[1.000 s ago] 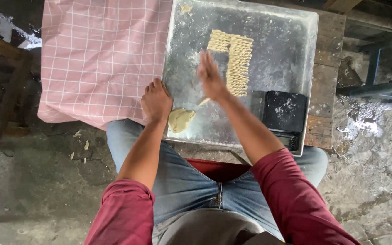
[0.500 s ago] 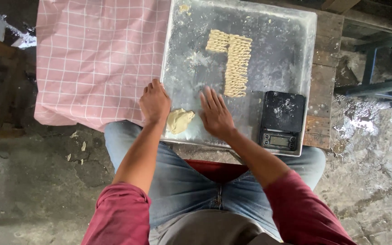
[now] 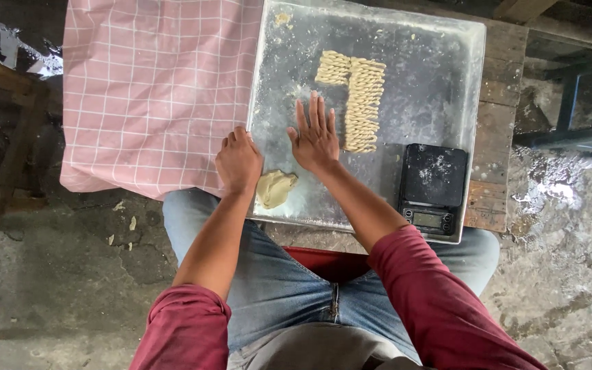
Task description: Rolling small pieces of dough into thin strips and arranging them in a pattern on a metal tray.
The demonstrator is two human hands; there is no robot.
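A floured metal tray (image 3: 440, 75) lies in front of me. On it sit several twisted dough ropes (image 3: 363, 103) laid side by side in a block. My right hand (image 3: 315, 136) presses flat on the tray, fingers spread, just left of the ropes; whatever lies under the palm is hidden. My left hand (image 3: 238, 162) is curled at the tray's left edge, beside a pale lump of dough (image 3: 275, 188) near the front. I cannot tell whether it holds anything.
A black digital scale (image 3: 433, 186) stands on the tray's front right corner. A pink checked cloth (image 3: 152, 89) covers the surface to the left. Wooden planks (image 3: 498, 103) show at the right, wet concrete floor beyond.
My right hand drew back from the ropes toward me, then slid forward again over the tray, flat. The left hand stayed at the tray's edge.
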